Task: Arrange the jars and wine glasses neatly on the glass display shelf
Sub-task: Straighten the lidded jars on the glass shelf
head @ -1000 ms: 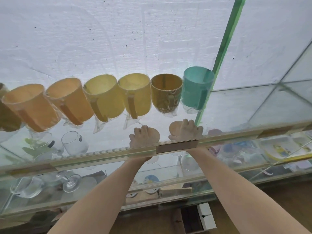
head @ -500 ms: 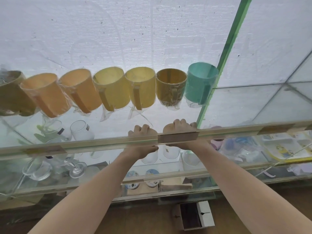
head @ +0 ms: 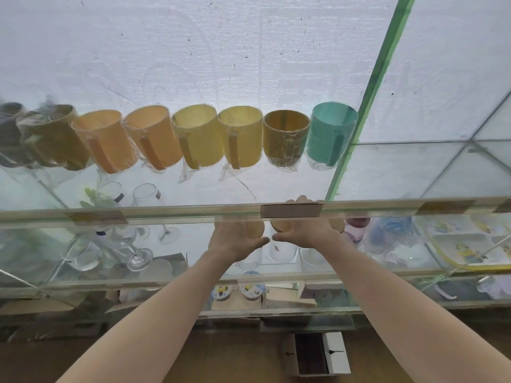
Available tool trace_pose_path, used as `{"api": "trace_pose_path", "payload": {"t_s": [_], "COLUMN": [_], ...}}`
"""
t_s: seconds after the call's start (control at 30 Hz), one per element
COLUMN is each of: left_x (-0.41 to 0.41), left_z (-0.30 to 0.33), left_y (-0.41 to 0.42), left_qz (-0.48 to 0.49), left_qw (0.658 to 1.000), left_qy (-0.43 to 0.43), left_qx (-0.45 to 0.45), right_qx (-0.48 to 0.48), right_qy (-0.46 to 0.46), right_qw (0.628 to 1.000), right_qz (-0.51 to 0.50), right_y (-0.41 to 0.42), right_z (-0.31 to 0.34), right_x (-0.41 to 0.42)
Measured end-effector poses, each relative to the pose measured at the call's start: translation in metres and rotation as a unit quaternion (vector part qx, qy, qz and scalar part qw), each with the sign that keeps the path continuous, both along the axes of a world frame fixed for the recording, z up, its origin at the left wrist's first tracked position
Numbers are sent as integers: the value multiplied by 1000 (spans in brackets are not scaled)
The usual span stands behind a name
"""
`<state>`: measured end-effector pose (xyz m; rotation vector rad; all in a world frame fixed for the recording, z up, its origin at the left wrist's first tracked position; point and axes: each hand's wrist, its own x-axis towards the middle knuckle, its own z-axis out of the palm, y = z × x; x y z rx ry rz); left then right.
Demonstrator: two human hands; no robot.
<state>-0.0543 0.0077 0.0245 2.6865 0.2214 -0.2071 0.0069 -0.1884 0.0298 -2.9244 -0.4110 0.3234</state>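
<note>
Two bare forearms and hands, lower half of the frame.

Left hand point(head: 235, 239) and right hand point(head: 304, 233) uncovered: no gloves, rings, watch or wristbands. Forearms bare from the bottom edge of the frame up to the wrists, no sleeve or cuff in view. Fingertips partly hidden behind the glass edge at frame centre; nails not discernible.

teal mug point(head: 330, 135), yellow mugs point(head: 221, 136), orange mugs point(head: 127, 140)

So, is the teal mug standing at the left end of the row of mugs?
No, the teal mug stands at the right end of the row, beside the brown mug.
</note>
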Motion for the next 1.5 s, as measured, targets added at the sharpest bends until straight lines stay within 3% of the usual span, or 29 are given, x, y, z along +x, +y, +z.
{"api": "trace_pose_path", "payload": {"t_s": [0.1, 0.37, 0.53, 0.83, 1.1, 1.4, 1.5], "left_x": [0, -1, -1, 9, 20, 21, 21], "left_z": [4, 8, 17, 22, 34, 41, 43], "left_y": [-5, -21, -31, -22, -6, 3, 6], "left_qz": [18, 63, 61, 15, -34, -60, -66], "left_qw": [998, 993, 993, 994, 985, 975, 977], "left_qy": [29, 45, 50, 103, 152, 201, 196], "left_qx": [43, 91, 90, 41, 70, 72, 62], "right_qx": [-43, -12, -31, -10, 36, 80, 101], "right_qy": [10, -46, -32, 73, 74, 172, 161], "right_qw": [999, 999, 998, 997, 996, 981, 981], "right_qz": [-5, -19, -40, -28, -27, -31, -29], "right_y": [-1, 4, 8, -4, -14, -15, -16], "right_z": [3, 12, 16, 27, 23, 12, 11], "right_x": [-6, -15, -13, -9, 0, 9, 9]}}
